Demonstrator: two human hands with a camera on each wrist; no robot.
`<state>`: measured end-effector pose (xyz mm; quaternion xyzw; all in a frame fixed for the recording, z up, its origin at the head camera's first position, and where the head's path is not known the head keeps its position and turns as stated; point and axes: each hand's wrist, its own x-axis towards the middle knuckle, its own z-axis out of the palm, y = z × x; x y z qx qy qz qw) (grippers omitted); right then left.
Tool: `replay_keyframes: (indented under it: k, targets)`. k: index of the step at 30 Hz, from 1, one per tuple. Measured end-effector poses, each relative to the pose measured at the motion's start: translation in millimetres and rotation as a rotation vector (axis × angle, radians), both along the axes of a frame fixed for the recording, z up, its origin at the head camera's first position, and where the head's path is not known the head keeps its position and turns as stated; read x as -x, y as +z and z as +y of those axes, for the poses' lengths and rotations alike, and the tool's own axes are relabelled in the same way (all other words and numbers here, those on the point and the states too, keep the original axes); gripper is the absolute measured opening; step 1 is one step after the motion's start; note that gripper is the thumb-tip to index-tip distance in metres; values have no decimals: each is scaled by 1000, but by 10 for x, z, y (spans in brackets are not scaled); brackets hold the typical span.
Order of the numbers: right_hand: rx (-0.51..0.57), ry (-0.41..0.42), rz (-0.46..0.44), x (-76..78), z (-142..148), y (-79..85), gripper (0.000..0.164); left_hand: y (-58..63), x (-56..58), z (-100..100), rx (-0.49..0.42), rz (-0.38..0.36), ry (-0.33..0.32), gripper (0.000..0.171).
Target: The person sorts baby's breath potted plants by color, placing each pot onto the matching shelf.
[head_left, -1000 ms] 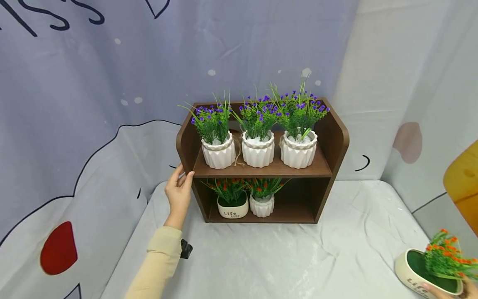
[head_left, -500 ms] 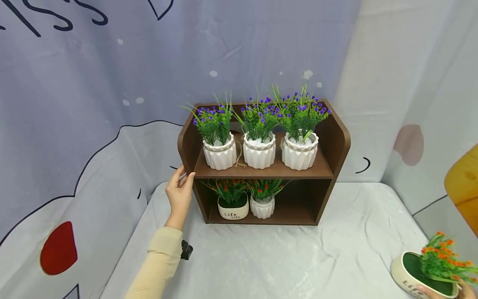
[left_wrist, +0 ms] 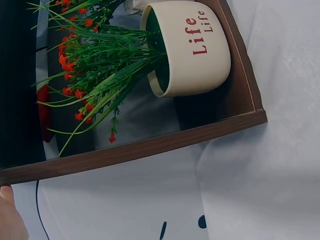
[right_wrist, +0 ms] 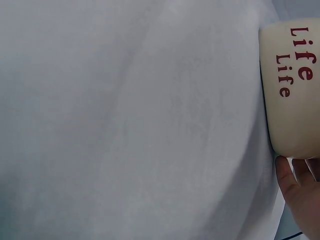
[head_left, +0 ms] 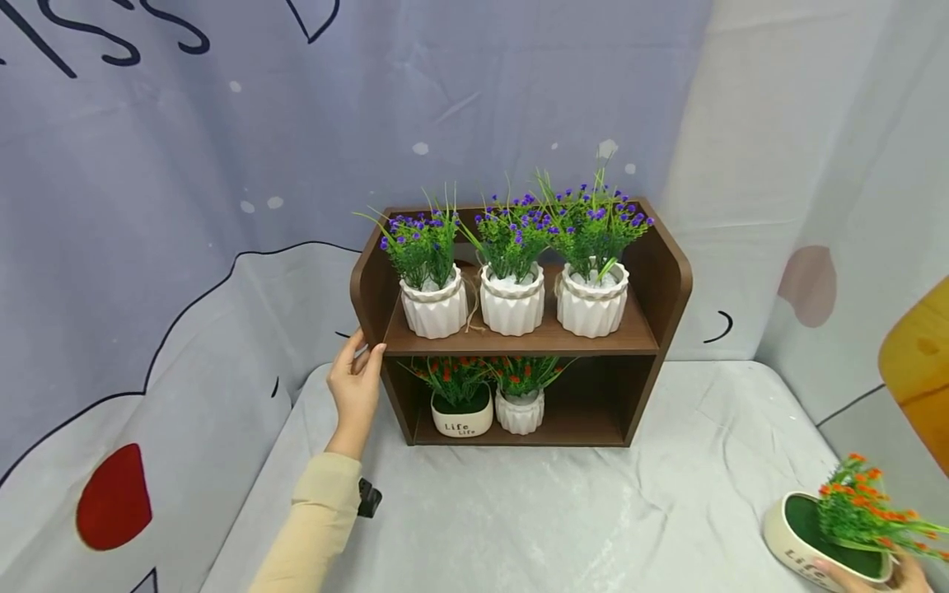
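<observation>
A two-tier brown wooden shelf (head_left: 522, 343) stands at the middle of the table. My left hand (head_left: 354, 394) holds its left side panel at mid height, thumb at the front edge and fingers round the outside; in the left wrist view only a bit of the hand (left_wrist: 12, 217) shows. At the lower right, my right hand (head_left: 900, 576) grips the end of a cream oval "Life" flowerpot (head_left: 792, 548) with orange flowers. The right wrist view shows this pot (right_wrist: 292, 110) with fingertips at its end. Part of the right hand is cut off by the frame edge.
On the upper tier stand three white fluted pots (head_left: 511, 309) with purple flowers. Below are a cream "Life" pot (head_left: 463, 420) and a white fluted pot (head_left: 521, 412), both with red flowers. Printed curtains (head_left: 296, 148) hang behind the cloth-covered table (head_left: 519, 519).
My right hand has moved a little to the left with the orange-flowered pot. The left hand keeps its place on the shelf, and the shelf's pots stand as before.
</observation>
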<state>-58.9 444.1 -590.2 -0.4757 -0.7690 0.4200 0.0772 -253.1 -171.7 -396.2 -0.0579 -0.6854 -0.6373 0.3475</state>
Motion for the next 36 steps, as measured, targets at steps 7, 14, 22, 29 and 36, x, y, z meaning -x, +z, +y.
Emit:
replay_keyframes:
  k: [7,14,22,29,36]
  targets:
    - [-41,77,55,29,-11,18,110,-4,-3,-5,28,4,10,38]
    - [-30,159,18,18,-159,269,109,21,-22,-12,52,27,37,37]
    - [-52,153,62,-3,-273,371,110,34,-23,23,66,23,39,35]
    - [-34,217,100,41,-332,403,110,29,-10,30,67,47,58,35]
    - [-112,310,123,45,-452,520,105,24,-10,37,83,44,63,35]
